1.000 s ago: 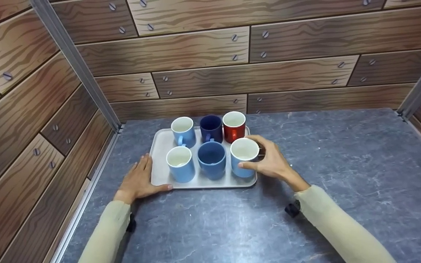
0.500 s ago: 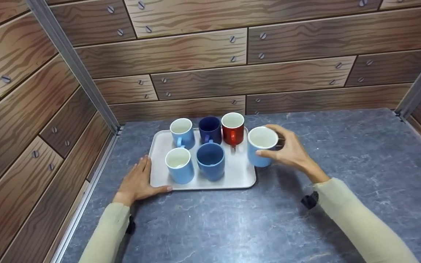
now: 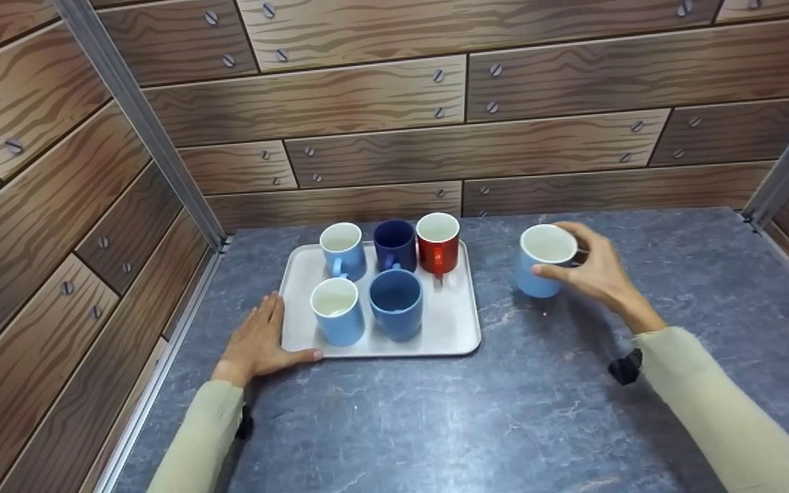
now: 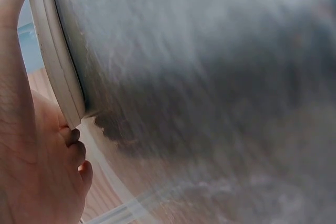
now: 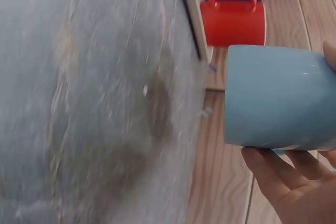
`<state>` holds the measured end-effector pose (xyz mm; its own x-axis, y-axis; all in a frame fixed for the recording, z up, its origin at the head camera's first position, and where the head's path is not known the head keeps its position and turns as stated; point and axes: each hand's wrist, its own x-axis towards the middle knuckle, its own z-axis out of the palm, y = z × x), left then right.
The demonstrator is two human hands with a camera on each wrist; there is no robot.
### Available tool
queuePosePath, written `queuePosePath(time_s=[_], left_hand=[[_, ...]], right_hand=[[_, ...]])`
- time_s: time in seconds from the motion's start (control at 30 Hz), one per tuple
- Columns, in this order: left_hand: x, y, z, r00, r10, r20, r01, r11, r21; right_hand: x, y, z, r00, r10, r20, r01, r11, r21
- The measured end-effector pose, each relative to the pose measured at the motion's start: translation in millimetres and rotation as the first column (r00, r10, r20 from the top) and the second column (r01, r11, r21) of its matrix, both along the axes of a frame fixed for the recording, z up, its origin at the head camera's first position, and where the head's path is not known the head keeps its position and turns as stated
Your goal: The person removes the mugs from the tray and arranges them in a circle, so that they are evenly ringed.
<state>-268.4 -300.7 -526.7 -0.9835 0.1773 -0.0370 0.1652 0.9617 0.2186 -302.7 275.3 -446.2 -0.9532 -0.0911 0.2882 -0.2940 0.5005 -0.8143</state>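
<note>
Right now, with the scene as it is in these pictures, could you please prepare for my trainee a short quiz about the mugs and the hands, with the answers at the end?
1. How many mugs stand on the tray?
2. True or false: the left hand touches the tray.
3. What colour is the outside of the mug in the right hand?
A. Navy
B. Light blue
C. Red

Key: 1. Five. 2. True. 3. B.

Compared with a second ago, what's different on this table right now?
The right hand has carried a light blue mug off the tray to the right, gripping it throughout. The left hand and the other five mugs stayed put.
</note>
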Motion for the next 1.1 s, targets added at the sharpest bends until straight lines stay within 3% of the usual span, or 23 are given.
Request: queuePosePath(time_s=[0.53,1.1], left_hand=[[0.4,2.9,-2.6,1.0,-0.007,-0.016,0.007,1.0,-0.006],[-0.6,-1.0,-2.2,0.999,-0.014,-0.033,0.014,1.0,-0.015]], right_hand=[[-27.5,51,-19.4,0.986,-0.163,0.036,0.161,0.985,0.062],[-38.0,84,-35.2,0.961,-0.262,0.09,0.255,0.963,0.086]])
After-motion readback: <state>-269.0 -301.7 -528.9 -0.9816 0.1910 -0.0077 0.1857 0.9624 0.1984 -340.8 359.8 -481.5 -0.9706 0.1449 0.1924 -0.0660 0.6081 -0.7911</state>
